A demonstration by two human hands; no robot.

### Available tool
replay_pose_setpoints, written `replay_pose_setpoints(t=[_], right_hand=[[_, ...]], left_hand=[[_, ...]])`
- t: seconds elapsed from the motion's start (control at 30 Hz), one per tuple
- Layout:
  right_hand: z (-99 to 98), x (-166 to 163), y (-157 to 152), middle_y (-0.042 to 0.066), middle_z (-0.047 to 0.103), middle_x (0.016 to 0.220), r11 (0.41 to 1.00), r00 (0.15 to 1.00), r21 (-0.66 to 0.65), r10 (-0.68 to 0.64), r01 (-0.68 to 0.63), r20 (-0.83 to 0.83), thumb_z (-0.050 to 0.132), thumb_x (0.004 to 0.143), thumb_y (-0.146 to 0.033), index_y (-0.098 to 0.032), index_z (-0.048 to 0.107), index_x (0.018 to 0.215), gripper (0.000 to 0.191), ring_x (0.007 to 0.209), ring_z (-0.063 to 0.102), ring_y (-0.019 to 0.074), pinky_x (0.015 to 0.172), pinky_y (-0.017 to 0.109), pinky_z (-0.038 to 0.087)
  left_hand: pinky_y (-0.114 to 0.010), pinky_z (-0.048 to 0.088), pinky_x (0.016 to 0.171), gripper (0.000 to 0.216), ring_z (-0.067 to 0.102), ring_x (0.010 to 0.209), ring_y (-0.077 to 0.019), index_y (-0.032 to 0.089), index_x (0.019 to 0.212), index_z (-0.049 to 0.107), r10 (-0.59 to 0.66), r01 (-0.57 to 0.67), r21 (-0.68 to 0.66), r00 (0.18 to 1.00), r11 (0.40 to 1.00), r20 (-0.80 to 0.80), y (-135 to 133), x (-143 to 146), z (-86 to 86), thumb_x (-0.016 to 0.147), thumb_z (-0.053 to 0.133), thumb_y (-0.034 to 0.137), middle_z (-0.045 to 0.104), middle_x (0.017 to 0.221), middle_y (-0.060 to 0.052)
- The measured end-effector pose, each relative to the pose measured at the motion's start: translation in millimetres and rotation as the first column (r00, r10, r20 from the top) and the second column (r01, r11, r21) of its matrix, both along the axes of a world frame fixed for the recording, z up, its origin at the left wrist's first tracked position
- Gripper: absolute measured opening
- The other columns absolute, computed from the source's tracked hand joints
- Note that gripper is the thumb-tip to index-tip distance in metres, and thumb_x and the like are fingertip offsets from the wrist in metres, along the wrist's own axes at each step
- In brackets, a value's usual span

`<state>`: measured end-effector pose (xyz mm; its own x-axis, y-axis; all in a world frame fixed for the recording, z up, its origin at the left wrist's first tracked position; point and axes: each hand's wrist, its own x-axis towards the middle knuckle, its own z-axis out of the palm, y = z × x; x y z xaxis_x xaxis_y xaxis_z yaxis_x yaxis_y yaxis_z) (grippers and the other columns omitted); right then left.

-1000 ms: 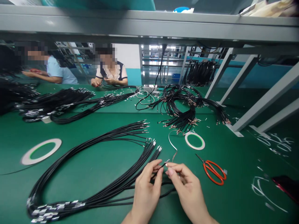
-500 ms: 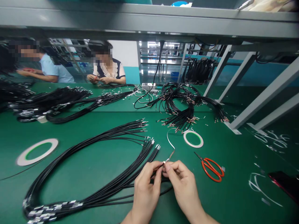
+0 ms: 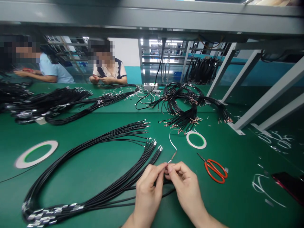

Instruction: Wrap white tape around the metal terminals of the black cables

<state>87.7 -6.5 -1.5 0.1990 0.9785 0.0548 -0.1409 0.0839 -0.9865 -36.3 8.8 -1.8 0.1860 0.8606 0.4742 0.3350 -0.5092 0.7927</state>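
My left hand (image 3: 149, 186) and my right hand (image 3: 186, 185) meet low in the middle of the view, fingertips pinched together on the end of a black cable (image 3: 169, 193). A small silvery tip shows above the fingers; the rest of the end is hidden by them. From there a thin strip of tape (image 3: 176, 148) curls up toward a white tape roll (image 3: 198, 147) with a green inner ring. Left of my hands lies a bent bundle of black cables (image 3: 71, 156) with metal ends. Orange-handled scissors (image 3: 208, 162) rest to the right of my right hand.
A second tape roll (image 3: 20, 163) lies at left. Coiled black cables (image 3: 172, 109) and more cable piles (image 3: 64, 96) fill the far bench. Grey metal legs (image 3: 268, 95) stand at right, near tape scraps (image 3: 257, 183) and a dark red-edged object (image 3: 288, 186). Two people sit opposite.
The view has tilted slightly, shifting the scene a little up and left. My fingertips have closed further over the cable end, covering more of it.
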Motion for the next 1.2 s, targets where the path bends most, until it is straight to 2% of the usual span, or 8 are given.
replay_pose_setpoints(t=[0.3, 0.5, 0.7, 0.87, 1.03, 1.2], right_hand=[[-1.0, -0.3, 0.1, 0.005, 0.069, 0.080, 1.000, 1.000, 0.014, -0.009, 0.009, 0.012, 0.061, 0.086, -0.036, -0.017, 0.061, 0.076, 0.022, 0.072, 0.065, 0.0178, 0.071, 0.031, 0.056], [0.9, -0.7, -0.4, 0.005, 0.069, 0.078, 1.000, 1.000, 0.018, 0.013, -0.013, -0.004, 0.060, 0.087, -0.035, -0.017, 0.061, 0.077, 0.020, 0.072, 0.066, 0.0177, 0.069, 0.029, 0.055], [3.3, -1.4, 1.1, 0.004, 0.070, 0.073, 1.000, 0.999, 0.006, 0.028, -0.028, -0.018, 0.060, 0.087, -0.033, -0.017, 0.061, 0.077, 0.019, 0.067, 0.066, 0.0168, 0.062, 0.026, 0.053], [1.7, -1.6, 1.4, 0.003, 0.069, 0.073, 0.999, 0.999, 0.004, 0.046, -0.046, 0.005, 0.058, 0.088, -0.033, -0.017, 0.061, 0.078, 0.019, 0.066, 0.065, 0.0157, 0.062, 0.025, 0.051], [0.0, -1.4, 2.0, 0.004, 0.068, 0.074, 0.999, 0.998, 0.001, 0.046, -0.046, 0.048, 0.057, 0.089, -0.034, -0.017, 0.059, 0.079, 0.019, 0.067, 0.063, 0.0162, 0.062, 0.025, 0.050], [-1.0, -0.2, -0.3, 0.005, 0.068, 0.078, 0.999, 0.992, 0.007, 0.051, -0.052, 0.118, 0.056, 0.089, -0.034, -0.017, 0.060, 0.082, 0.019, 0.066, 0.061, 0.0152, 0.064, 0.025, 0.049]], left_hand=[[-0.026, 0.053, 0.069, 0.026, 0.064, 0.077, -0.0163, 0.023, 0.106, 0.069, 0.016, -0.013, -0.059, 0.998, 0.998, 0.061, 1.7, 1.7, 0.9, 0.086, 0.054, 0.013, 0.067, 0.085, -0.004], [-0.025, 0.053, 0.064, 0.023, 0.063, 0.072, -0.0157, 0.023, 0.105, 0.069, 0.026, 0.000, -0.207, 0.992, 0.978, 0.121, 1.9, 0.6, -2.2, 0.087, 0.056, 0.020, 0.063, 0.082, -0.004], [-0.025, 0.055, 0.059, 0.024, 0.063, 0.068, -0.0145, 0.020, 0.107, 0.067, 0.032, 0.073, -0.412, 0.969, 0.908, 0.244, 1.1, 1.7, -2.9, 0.086, 0.057, 0.027, 0.058, 0.086, -0.004], [-0.023, 0.054, 0.056, 0.021, 0.061, 0.062, -0.0119, 0.017, 0.096, 0.068, 0.073, 0.146, -0.543, 0.930, 0.827, 0.361, 6.2, 2.6, -2.0, 0.083, 0.061, 0.032, 0.059, 0.081, -0.003], [-0.023, 0.053, 0.057, 0.022, 0.059, 0.068, -0.0130, 0.017, 0.097, 0.065, 0.030, 0.224, -0.575, 0.917, 0.787, 0.397, 10.5, 1.4, 3.8, 0.082, 0.063, 0.033, 0.058, 0.080, -0.002], [-0.017, 0.045, 0.053, 0.019, 0.055, 0.064, -0.0106, 0.017, 0.086, 0.064, 0.049, 0.155, -0.566, 0.943, 0.810, 0.328, 10.9, 3.2, 11.9, 0.082, 0.062, 0.035, 0.061, 0.075, -0.001]])
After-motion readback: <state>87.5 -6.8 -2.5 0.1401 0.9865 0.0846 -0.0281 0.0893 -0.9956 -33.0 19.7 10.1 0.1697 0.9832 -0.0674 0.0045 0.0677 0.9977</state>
